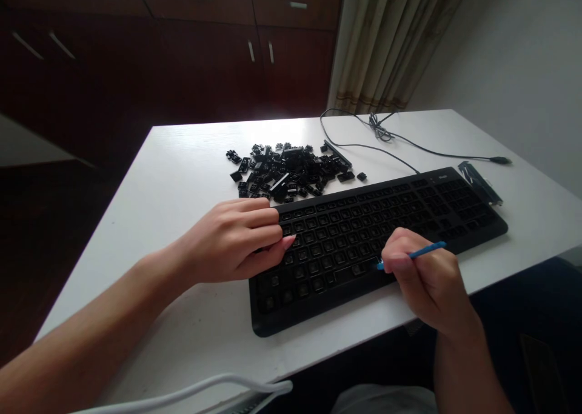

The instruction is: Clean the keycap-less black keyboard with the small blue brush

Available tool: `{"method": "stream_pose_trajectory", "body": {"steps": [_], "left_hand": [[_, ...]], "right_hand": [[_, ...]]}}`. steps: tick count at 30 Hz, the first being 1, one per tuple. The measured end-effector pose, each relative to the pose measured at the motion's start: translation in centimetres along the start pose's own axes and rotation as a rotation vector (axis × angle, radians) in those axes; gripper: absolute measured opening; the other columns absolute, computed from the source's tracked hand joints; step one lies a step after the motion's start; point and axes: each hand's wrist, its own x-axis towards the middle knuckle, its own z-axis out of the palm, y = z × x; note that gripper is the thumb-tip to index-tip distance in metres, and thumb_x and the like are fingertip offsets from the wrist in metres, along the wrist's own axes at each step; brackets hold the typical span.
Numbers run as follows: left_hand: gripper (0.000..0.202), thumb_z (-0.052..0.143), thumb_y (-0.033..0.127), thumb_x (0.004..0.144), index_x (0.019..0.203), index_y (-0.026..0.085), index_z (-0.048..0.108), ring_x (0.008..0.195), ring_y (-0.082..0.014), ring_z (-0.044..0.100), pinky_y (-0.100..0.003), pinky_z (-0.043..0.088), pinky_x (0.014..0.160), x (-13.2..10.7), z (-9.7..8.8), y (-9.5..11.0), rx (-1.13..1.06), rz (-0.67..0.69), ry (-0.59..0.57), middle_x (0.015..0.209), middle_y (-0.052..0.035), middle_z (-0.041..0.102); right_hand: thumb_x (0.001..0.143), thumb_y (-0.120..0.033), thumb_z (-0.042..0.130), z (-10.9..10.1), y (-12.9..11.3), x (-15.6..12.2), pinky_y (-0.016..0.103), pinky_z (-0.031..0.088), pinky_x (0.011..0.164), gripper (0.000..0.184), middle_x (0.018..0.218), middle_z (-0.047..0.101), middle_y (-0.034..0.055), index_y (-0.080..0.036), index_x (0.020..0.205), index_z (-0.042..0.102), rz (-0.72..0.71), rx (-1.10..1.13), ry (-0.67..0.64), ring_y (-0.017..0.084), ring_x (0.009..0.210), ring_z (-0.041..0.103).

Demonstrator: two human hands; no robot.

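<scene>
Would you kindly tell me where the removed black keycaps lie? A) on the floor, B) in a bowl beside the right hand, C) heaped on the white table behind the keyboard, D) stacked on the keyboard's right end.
C: the keycaps sit in a loose heap on the bare table, just beyond the far edge of the keyboard.

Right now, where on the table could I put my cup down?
The table is bare left of the pile of keycaps, beyond the left hand. The near strip before the keyboard is bare too, and the far right corner past the cable. It is crowded mid-table around the keycaps and keyboard, where the right hand holds a blue tool.
</scene>
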Motion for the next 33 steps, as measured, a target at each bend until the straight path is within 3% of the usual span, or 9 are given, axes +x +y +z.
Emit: {"method": "stream_pose_trajectory", "body": {"steps": [4,8,10,17,23,27,33], "left_hand": [[0.037,0.064,0.017,0.100,0.066,0.022,0.049,0.058,-0.0165,0.045,-0.033,0.037,0.056,0.06,0.06,-0.02,-0.005,-0.008,0.000,0.062,0.0010,0.049],[0.037,0.065,0.017,0.099,0.066,0.022,0.049,0.058,-0.0164,0.046,-0.033,0.037,0.056,0.03,0.06,-0.03,-0.021,-0.015,0.000,0.062,0.0010,0.050],[0.037,0.065,0.017,0.099,0.066,0.022,0.049,0.058,-0.0164,0.046,-0.033,0.037,0.056,0.01,0.06,-0.03,-0.025,-0.017,0.000,0.062,0.0011,0.050],[0.038,0.063,0.017,0.099,0.065,0.023,0.048,0.057,-0.0165,0.044,-0.033,0.037,0.056,0.11,0.02,0.00,-0.015,-0.013,0.001,0.061,0.0015,0.048],[0.037,0.064,0.016,0.099,0.067,0.023,0.047,0.058,-0.0164,0.043,-0.034,0.035,0.056,-0.04,0.01,-0.04,-0.009,-0.008,-0.012,0.063,0.0013,0.047],[0.038,0.064,0.016,0.099,0.067,0.023,0.045,0.058,-0.0161,0.042,-0.034,0.035,0.056,-0.06,0.08,-0.09,-0.004,-0.011,-0.016,0.063,0.0014,0.046],[0.039,0.065,0.014,0.098,0.067,0.023,0.043,0.058,-0.0158,0.040,-0.033,0.033,0.056,-0.06,0.19,0.02,-0.003,-0.016,0.015,0.063,0.0019,0.043]], "right_hand": [[0.104,-0.013,0.052,-0.28,-0.08,-0.28,0.029,0.047,0.071,0.016,0.086,0.063,0.0018,-0.019,0.099,0.066,-0.001,0.176,-0.077,0.013,0.081,0.059],[0.108,-0.017,0.046,-0.10,-0.13,-0.64,0.030,0.044,0.068,0.025,0.086,0.060,0.0024,-0.020,0.092,0.066,0.035,0.150,0.163,0.013,0.079,0.058],[0.109,-0.018,0.043,0.03,-0.23,-0.62,0.031,0.040,0.067,0.030,0.085,0.057,0.0022,-0.019,0.084,0.060,0.077,0.075,0.208,0.013,0.077,0.055],[0.108,-0.016,0.043,0.04,-0.40,-0.11,0.032,0.042,0.075,0.025,0.085,0.056,0.0011,-0.020,0.086,0.055,0.118,0.052,0.031,0.013,0.081,0.054],[0.104,-0.016,0.057,-0.29,-0.42,0.01,0.032,0.050,0.085,0.014,0.099,0.071,0.0030,-0.020,0.111,0.067,-0.034,0.254,-0.154,0.015,0.093,0.064],[0.103,-0.012,0.055,-0.18,-0.27,-0.19,0.031,0.050,0.079,0.015,0.094,0.069,0.0027,-0.020,0.106,0.067,-0.008,0.194,-0.005,0.014,0.089,0.064],[0.099,-0.006,0.053,0.30,-0.43,-0.34,0.033,0.037,0.068,0.021,0.074,0.055,-0.0006,-0.019,0.082,0.053,-0.049,-0.067,0.200,0.013,0.071,0.050]]}}
